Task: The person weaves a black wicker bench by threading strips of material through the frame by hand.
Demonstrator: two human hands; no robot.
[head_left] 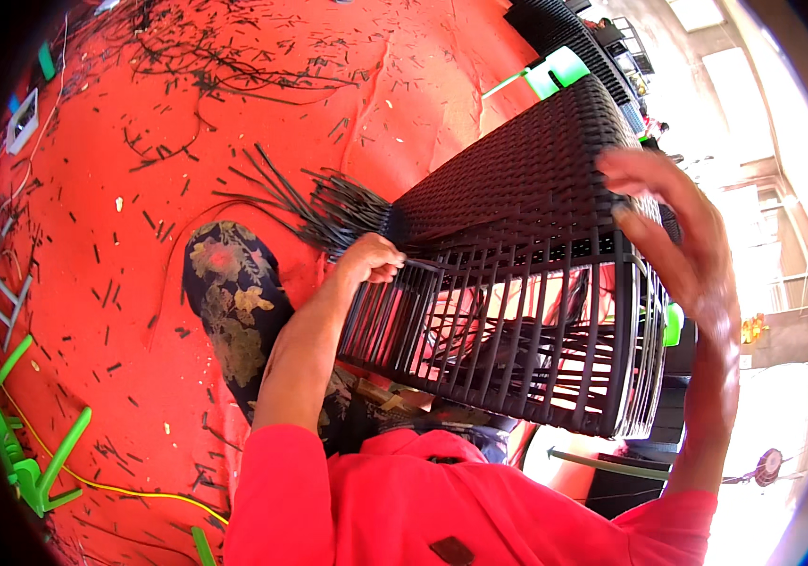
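Here, the left hand is curled closed at the edge of the wicker, mid-frame; at upper right, the right hand is held spread, fingers apart.

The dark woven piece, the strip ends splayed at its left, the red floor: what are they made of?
Dark woven piece: probably plastic wicker, faintly glossy; its strands look even and regular.
Strip ends: likely the same plastic, faintly shiny too, matching in colour and slimness.
Red floor: perhaps carpet or sheeting, finish unclear; long creases show across it.
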